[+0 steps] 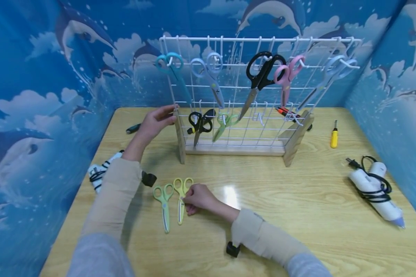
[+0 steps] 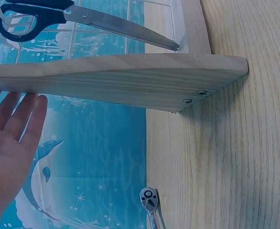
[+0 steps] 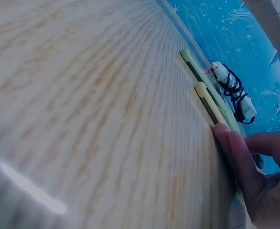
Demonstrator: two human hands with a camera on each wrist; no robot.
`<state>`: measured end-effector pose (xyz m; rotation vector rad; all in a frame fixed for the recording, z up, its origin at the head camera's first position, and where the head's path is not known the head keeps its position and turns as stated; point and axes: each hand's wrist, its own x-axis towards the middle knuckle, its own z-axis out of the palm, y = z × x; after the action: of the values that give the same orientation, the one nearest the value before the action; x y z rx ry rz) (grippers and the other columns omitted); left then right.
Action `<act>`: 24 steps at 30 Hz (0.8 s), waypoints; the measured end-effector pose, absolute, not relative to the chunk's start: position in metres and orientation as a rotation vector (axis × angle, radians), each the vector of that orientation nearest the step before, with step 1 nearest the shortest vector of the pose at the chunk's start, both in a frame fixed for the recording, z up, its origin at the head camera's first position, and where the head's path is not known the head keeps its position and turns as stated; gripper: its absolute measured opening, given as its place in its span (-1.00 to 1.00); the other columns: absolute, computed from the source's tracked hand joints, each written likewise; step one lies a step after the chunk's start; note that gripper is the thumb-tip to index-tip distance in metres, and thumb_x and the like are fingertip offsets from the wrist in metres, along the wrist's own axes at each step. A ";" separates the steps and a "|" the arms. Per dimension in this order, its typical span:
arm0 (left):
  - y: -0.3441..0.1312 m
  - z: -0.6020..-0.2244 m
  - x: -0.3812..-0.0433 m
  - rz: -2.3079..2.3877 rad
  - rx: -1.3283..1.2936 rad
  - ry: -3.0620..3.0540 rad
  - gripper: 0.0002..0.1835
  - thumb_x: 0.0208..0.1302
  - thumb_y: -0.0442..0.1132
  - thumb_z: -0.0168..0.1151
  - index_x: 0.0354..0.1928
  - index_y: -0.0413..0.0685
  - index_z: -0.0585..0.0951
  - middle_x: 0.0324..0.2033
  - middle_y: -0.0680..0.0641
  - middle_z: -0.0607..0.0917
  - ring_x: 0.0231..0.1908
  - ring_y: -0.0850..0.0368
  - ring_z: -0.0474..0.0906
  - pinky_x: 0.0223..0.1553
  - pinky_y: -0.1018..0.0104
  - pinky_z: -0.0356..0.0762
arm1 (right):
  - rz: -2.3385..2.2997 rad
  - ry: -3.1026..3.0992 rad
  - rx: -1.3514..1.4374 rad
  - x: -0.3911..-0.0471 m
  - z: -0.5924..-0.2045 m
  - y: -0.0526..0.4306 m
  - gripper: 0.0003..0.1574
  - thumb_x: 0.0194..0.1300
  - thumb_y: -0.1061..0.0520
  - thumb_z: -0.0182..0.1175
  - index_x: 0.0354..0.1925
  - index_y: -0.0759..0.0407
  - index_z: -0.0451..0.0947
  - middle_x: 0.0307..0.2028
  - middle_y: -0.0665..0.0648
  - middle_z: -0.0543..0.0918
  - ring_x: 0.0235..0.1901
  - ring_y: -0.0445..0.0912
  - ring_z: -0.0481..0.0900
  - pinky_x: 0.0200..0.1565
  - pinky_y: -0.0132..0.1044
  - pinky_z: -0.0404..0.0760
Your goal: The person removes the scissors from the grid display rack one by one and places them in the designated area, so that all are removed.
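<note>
A pair of yellow scissors [image 1: 180, 214] lies on the table, and my right hand [image 1: 201, 198] pinches it near the pivot from the right. In the right wrist view my fingertips meet the yellow scissors [image 3: 210, 101]. Just left lies a pair of green scissors [image 1: 165, 213]. My left hand [image 1: 156, 122] touches the rack's left wooden side panel [image 1: 178, 134]; its fingers look straight against the panel [image 2: 121, 78] in the left wrist view. On the white wire rack [image 1: 235, 66] hang several scissors, among them black scissors [image 1: 260, 79], pink scissors [image 1: 287, 79] and small light green scissors [image 1: 223, 125].
A white tool with a wrapped black cord [image 1: 376, 192] lies at the right, below a yellow screwdriver [image 1: 334, 139]. Another corded white tool [image 1: 97, 175] is partly behind my left forearm. A ratchet [image 2: 149, 200] lies beyond the rack's left side. Red-handled pliers [image 1: 287, 112] lie behind the rack.
</note>
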<state>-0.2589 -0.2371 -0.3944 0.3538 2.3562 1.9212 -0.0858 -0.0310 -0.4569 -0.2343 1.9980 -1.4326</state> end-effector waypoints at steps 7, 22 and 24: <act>-0.269 -0.474 -0.317 1.911 0.460 2.447 -0.50 0.07 -0.08 0.14 0.11 0.27 0.32 0.11 0.14 0.34 0.05 0.19 0.32 -0.09 0.23 0.47 | -1.467 1.996 -0.252 -0.091 -0.455 -0.023 -0.82 0.08 0.19 0.12 -0.49 0.32 0.41 -0.73 0.20 0.53 -0.80 -0.10 0.50 -0.68 -0.26 0.57; -0.212 -0.346 -0.216 1.854 0.336 2.447 -0.52 0.10 -0.09 0.11 0.12 0.12 0.34 0.12 0.02 0.33 0.07 0.11 0.29 0.01 0.24 0.39 | -1.980 2.410 -0.310 -0.161 -0.421 -0.001 -0.70 0.09 0.24 0.09 -0.15 0.30 0.42 -0.28 0.21 0.54 -0.38 -0.03 0.51 -0.33 -0.23 0.60; -0.208 -0.336 -0.209 1.836 0.306 2.452 -0.52 0.12 -0.13 0.09 0.13 0.08 0.33 0.13 0.00 0.33 0.07 0.11 0.29 0.01 0.25 0.38 | -1.963 2.451 -0.337 -0.169 -0.418 -0.002 -0.61 0.08 0.23 0.10 -0.07 0.26 0.38 -0.18 0.19 0.52 -0.28 -0.02 0.51 -0.26 -0.30 0.58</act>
<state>-0.2086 -0.2076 -0.3364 0.3059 2.4523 1.8363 -0.1688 -0.0016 -0.4176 -0.3368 2.4508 -1.9625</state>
